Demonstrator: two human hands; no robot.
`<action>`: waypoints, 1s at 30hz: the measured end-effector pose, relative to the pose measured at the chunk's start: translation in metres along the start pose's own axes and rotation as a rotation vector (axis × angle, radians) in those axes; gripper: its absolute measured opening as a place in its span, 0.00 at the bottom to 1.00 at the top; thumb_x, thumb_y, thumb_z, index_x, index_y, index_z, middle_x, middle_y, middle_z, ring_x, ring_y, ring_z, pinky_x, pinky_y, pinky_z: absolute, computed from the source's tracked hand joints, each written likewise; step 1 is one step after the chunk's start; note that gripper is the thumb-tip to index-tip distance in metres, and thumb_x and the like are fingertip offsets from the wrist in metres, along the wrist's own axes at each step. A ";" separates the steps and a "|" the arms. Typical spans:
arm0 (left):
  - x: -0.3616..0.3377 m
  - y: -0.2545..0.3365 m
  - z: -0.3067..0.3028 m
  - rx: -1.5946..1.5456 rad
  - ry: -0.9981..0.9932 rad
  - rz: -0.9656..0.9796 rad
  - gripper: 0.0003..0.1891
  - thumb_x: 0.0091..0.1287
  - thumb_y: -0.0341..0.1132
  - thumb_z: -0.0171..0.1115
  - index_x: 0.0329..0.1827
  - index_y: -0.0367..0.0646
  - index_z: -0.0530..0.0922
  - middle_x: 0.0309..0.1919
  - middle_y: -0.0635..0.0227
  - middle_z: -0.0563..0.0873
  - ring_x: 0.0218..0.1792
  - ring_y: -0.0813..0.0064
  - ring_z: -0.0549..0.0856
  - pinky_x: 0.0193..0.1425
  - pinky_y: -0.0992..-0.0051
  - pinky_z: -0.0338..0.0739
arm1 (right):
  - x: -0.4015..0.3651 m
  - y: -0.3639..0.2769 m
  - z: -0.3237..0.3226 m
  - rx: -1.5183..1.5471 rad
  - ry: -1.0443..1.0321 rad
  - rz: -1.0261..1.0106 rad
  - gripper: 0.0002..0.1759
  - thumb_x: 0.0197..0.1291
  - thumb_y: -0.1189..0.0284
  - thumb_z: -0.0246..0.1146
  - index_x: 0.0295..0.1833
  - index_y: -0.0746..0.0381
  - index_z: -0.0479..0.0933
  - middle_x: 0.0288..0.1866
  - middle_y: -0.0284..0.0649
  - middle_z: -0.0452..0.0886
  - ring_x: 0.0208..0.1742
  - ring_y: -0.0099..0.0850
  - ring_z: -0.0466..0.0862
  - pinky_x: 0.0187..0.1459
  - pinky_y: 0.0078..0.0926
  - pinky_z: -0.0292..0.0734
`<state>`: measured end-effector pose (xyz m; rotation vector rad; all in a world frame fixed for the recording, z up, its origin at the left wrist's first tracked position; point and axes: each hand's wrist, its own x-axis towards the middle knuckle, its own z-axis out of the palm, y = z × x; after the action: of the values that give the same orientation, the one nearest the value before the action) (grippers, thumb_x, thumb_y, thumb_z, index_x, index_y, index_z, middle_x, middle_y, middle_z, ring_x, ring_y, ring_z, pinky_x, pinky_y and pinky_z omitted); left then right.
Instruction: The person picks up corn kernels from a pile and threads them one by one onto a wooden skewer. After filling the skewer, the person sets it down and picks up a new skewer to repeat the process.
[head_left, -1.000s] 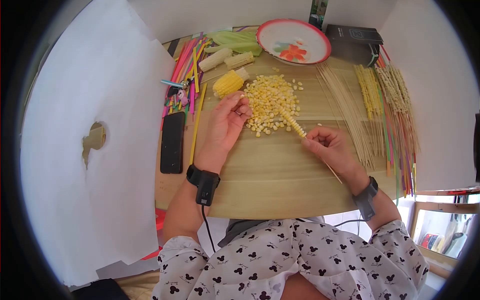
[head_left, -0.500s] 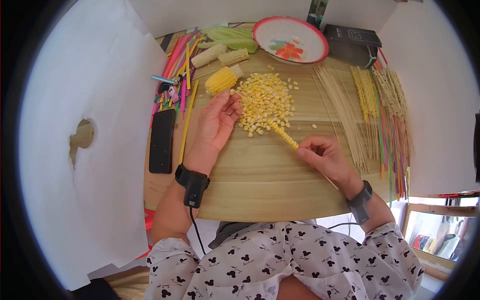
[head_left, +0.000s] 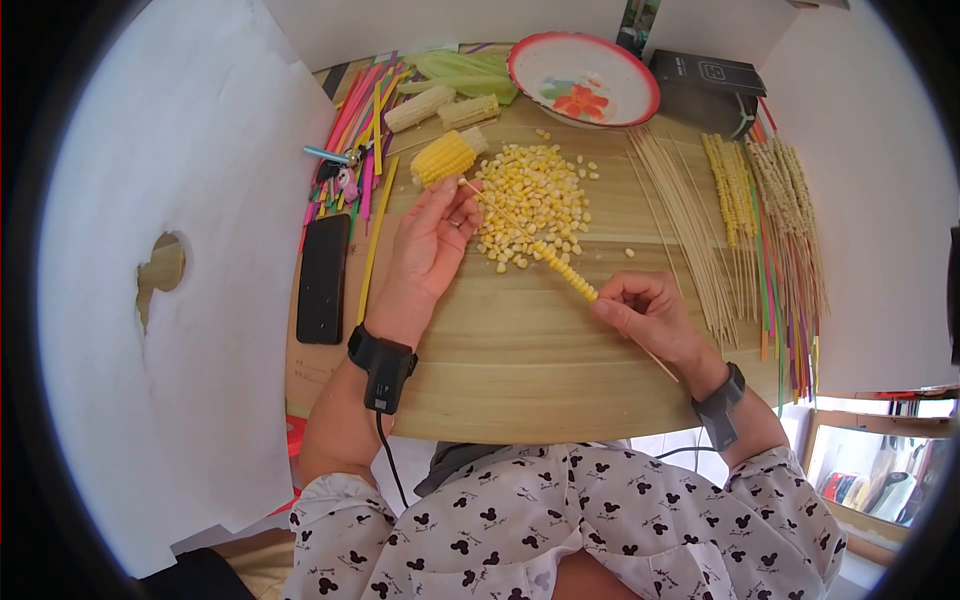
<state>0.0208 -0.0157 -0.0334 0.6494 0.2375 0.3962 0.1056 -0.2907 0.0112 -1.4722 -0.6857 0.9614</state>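
My right hand (head_left: 650, 312) pinches a thin wooden skewer (head_left: 655, 361) threaded with a row of yellow corn kernels (head_left: 568, 272). The skewer slants up and left over the pile of loose kernels (head_left: 530, 195), its tip reaching my left hand (head_left: 438, 235). The left thumb and forefinger are closed on a single kernel (head_left: 463, 182) at that tip. Just above my left fingers lies a partly stripped corn cob (head_left: 443, 158).
Two bare cobs (head_left: 420, 108) and green husks (head_left: 465, 72) lie at the back, beside a red-rimmed bowl (head_left: 583, 80). Bare skewers (head_left: 685, 230) and filled skewers (head_left: 733, 190) lie at right. A phone (head_left: 323, 280) and coloured strips (head_left: 360, 110) are at left.
The bare upper part of the skewer now shows as a line between the threaded kernels and my left fingertips. Both hands have hardly moved.
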 end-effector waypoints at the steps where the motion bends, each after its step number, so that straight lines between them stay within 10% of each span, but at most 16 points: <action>1: 0.000 0.000 0.000 0.000 0.001 0.000 0.09 0.70 0.32 0.57 0.49 0.37 0.78 0.43 0.63 0.83 0.37 0.80 0.80 0.47 0.77 0.77 | 0.000 0.000 0.000 -0.004 0.006 -0.007 0.07 0.64 0.72 0.64 0.34 0.63 0.78 0.23 0.18 0.69 0.24 0.07 0.64 0.24 0.10 0.55; 30: -0.002 0.003 0.009 0.010 -0.011 0.006 0.12 0.71 0.33 0.57 0.53 0.35 0.74 0.37 0.70 0.80 0.34 0.81 0.75 0.39 0.78 0.73 | 0.000 0.000 -0.001 -0.021 0.006 0.035 0.07 0.64 0.70 0.64 0.35 0.62 0.79 0.22 0.20 0.71 0.22 0.08 0.66 0.22 0.10 0.58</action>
<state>0.0212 -0.0189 -0.0242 0.6623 0.2272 0.3974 0.1062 -0.2912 0.0110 -1.5093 -0.6697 0.9785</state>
